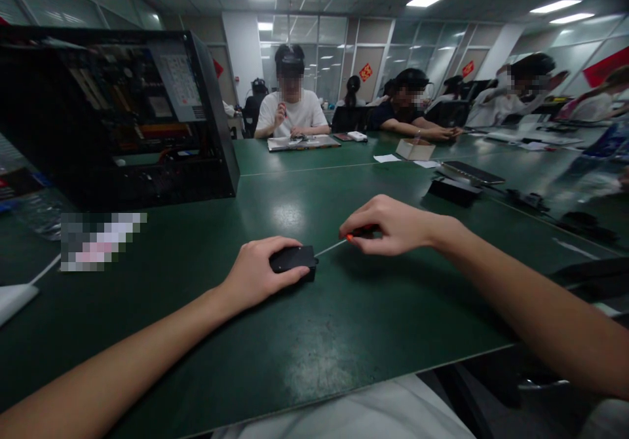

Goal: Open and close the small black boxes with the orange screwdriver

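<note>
Box [293, 259], oblong and black, in left hand [260, 265], faces slim metal-shafted screwdriver [332, 248].

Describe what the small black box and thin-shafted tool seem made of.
Small black box: likely matte plastic, from its dull faces; painted metal is possible. Thin-shafted tool: shaft probably smooth bare metal, pale and straight; handle perhaps plastic, bright orange where exposed, finish unclear.

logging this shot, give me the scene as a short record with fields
left hand: gripping small black box
right hand: holding tool with orange on its handle
shaft: thin, reaching toward box's right end; contact unclear
surface: green table
far left: black computer case, side open, parts showing
across table: person in white top
</note>
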{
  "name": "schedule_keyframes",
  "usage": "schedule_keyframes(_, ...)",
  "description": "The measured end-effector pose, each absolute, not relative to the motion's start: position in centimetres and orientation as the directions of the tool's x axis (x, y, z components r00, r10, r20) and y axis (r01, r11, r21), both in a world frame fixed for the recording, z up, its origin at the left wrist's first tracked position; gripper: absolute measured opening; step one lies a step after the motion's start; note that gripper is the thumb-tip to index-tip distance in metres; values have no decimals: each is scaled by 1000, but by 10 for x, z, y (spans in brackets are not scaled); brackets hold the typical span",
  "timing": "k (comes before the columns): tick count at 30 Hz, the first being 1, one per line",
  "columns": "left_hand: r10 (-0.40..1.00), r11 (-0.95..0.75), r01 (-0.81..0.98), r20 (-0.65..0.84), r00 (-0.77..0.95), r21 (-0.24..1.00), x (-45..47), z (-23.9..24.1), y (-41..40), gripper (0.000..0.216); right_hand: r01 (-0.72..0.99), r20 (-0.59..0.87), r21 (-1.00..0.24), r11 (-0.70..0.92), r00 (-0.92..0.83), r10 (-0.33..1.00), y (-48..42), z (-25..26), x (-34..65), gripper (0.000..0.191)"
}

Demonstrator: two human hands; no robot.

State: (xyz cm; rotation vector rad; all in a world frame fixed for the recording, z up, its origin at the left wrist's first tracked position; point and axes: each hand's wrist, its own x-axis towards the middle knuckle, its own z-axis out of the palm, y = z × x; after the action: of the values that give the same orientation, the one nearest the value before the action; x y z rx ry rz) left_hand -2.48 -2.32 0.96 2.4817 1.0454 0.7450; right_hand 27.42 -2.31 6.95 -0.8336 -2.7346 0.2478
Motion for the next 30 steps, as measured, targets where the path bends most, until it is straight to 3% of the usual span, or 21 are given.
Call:
schedule_keyframes(4,733,-670,543,340,588,505,-22,10,-23,41,509,173,-386,769,-779,602,-2,47,276,30)
schedule_keyframes(10,769,-630,552,336,544,546,-17,11,-26,39,474,103,-472,743,-808,581,9,15,263,32)
schedule_keyframes(15,723,-666,486,333,605,566,-27,17,-23,43,488,143,-348,801,-816,559,3,20,259,32)
schedule_keyframes(20,763,-605,545,227,605,581,-45,24,-15,44,585,196,-43,810,-790,581,-3,29,264,33)
schedule_keyframes(23,785,-568,552,201,586,611,-45,22,-15,43,613,251,56,788,-773,583,-8,24,258,30)
schedule_keyframes(26,790,-564,538,219,573,626,-40,17,-19,43,611,277,8,791,-762,586,-12,17,248,28)
schedule_keyframes(30,780,-576,519,237,579,631,-37,11,-19,43,570,270,-177,803,-756,596,-11,14,244,28)
